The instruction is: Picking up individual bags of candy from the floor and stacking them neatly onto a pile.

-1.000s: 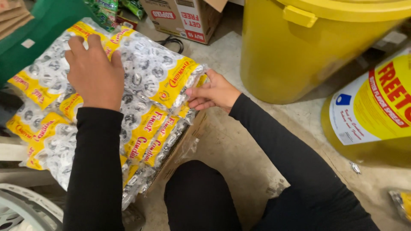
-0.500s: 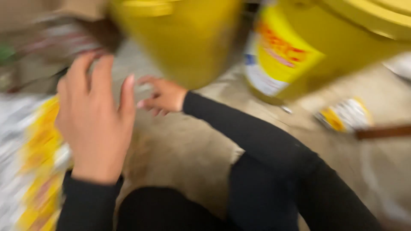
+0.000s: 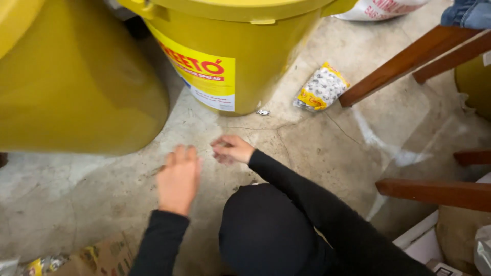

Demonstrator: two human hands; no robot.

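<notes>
On the cracked concrete floor (image 3: 317, 148), both hands hover low, just in front of 2 yellow containers. Left hand (image 3: 178, 179) is held flat, fingers together and pointing away, palm down, holding nothing; it floats just above the floor near the base of the big drum (image 3: 71, 82) that fills the upper left corner. Right hand (image 3: 231, 149) is loosely curled, fingertips drawn together; its motion blur hides whether anything is pinched there, so I cannot tell. It sits just beside the left hand, near the foot of the bucket (image 3: 240, 56).

That bucket stands at the top middle, closed by a yellow lid (image 3: 230, 7) with a clasp at its left edge, and wears a yellow, red and white label (image 3: 202, 76). Its contents are hidden. What the drum holds cannot be seen either.

Close to the bucket's base lies 1 tiny silver wrapped piece (image 3: 263, 112) on the floor, apart from both hands. Further right, a small clear packet (image 3: 321, 88) with yellow and red print, filled with little silver-wrapped pieces, rests against the end of a brown wooden leg (image 3: 404, 64). More wooden bars (image 3: 434, 191) cross the right edge.

Black sleeves (image 3: 307, 199) and a black-clad knee (image 3: 266, 225) fill the bottom middle. At the lower left corner lies a piece of cardboard (image 3: 102, 258) beside another packet (image 3: 43, 265) of silver pieces.
</notes>
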